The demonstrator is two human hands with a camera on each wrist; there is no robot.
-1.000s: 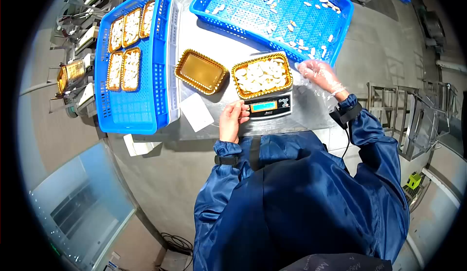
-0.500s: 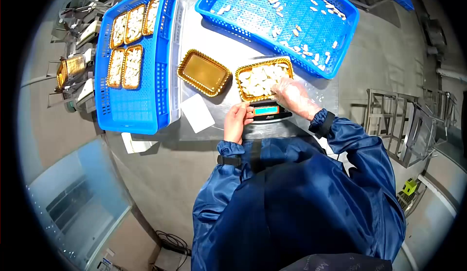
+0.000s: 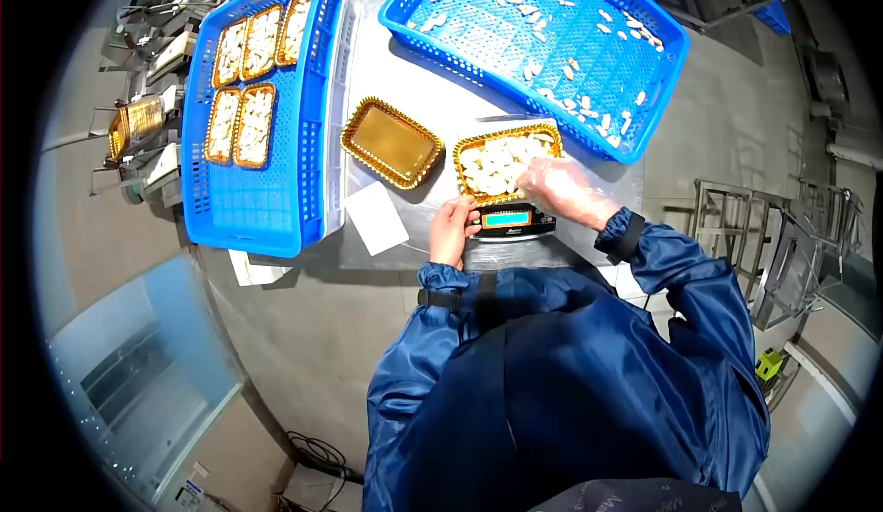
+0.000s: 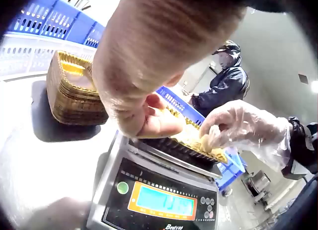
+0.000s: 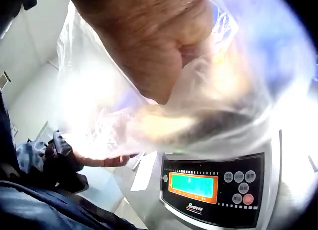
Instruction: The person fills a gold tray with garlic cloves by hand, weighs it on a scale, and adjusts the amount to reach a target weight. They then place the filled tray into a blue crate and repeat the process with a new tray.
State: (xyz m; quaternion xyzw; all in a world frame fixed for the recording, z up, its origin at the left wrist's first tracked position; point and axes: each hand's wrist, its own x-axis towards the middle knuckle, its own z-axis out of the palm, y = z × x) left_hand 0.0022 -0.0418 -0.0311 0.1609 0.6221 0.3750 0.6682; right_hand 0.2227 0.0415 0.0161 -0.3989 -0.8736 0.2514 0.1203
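A golden tray (image 3: 478, 192) with a ruffled rim, filled with white sliced pieces (image 3: 497, 158), sits on a digital scale (image 3: 508, 221) with a lit display. My bare left hand (image 3: 451, 230) is at the tray's near left corner, thumb and curled fingers pinching its rim. Over the right part of the tray is my right hand (image 3: 566, 190), in a clear plastic glove. In the left wrist view its fingers pinch a pale piece (image 4: 212, 135) just above the tray. The loose glove blurs most of the tray in the right wrist view.
Left of the scale stands a stack of golden trays (image 3: 391, 144), with a white card (image 3: 375, 218) nearby. A blue crate (image 3: 244, 204) at left holds several filled trays. Another blue crate (image 3: 589, 43) behind has scattered white pieces. Another person (image 4: 226, 83) stands beyond.
My right hand has come from the crate's near edge leftward to over the tray on the scale. My left hand stays at the tray's near left corner.
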